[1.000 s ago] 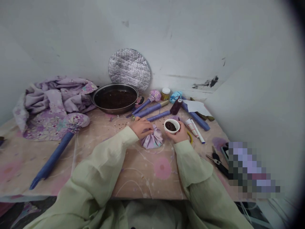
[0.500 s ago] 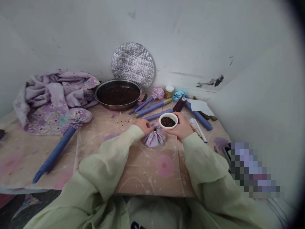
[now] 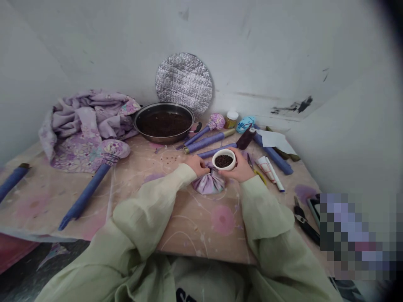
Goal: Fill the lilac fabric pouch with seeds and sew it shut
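Note:
A small gathered pouch of purple floral cloth [image 3: 209,184] sits on the table in front of me. My left hand [image 3: 197,165] is closed at its neck, pinching the bunched cloth edge. Just to the right, my right hand [image 3: 242,167] grips a small white bowl [image 3: 215,164] by its side, tilted slightly towards me. Dark brown grains [image 3: 223,160] lie in the bowl. The bowl's near side overlaps the pouch's neck from my view, so the pouch's mouth is mostly hidden.
Behind stands a wide pan [image 3: 141,131] of dark grains, with a silver round mat [image 3: 185,82] against the wall. Purple cloth [image 3: 91,119] and a blue-handled cloth-headed stick [image 3: 88,191] lie left. Right are wrapped rods [image 3: 206,142], a thread spool [image 3: 246,138] and pruning shears [image 3: 304,220].
The view has swung a little to the left, so things appear further right. My hands keep nearly the same hold on the pouch and the bowl.

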The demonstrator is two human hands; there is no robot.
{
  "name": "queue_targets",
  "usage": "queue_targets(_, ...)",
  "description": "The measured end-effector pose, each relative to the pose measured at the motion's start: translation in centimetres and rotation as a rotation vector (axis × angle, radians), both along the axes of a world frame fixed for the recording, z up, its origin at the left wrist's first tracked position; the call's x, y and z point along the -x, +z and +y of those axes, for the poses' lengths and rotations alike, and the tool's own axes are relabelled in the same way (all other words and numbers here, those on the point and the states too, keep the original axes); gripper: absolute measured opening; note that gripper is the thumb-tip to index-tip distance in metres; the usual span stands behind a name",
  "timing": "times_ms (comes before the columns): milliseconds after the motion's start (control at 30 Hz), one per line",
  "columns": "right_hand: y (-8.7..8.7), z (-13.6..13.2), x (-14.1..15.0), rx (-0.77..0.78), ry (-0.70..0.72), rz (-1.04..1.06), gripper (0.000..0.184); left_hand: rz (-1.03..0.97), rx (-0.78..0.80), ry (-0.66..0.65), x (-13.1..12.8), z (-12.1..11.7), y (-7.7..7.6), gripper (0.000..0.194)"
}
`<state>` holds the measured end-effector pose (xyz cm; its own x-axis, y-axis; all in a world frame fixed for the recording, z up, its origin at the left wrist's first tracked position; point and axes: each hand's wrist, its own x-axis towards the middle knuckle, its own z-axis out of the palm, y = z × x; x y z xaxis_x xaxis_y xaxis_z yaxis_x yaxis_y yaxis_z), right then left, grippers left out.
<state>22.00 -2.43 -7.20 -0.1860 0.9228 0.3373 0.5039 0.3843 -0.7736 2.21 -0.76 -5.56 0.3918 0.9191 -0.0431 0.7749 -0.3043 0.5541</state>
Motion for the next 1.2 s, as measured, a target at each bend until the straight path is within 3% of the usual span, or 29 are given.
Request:
queue_targets(300,-1.2,-0.2,-0.8,0.029,0.058,-0.003,0.074,-0.029,0.002,0.017,0.3,0.6,0.1,0.018)
queue_targets(633,1.1,1.0,-0.1,0.059,0.155,-0.094,0.076,-0.093,0.002,-0.009,0.5,0.9,0.0,0.018)
queue_targets(1200,0.4,1.0,-0.4,0.036,0.195,-0.076,0.076,-0.117,0.032,-0.031,0.5,0.7,0.3,0.015)
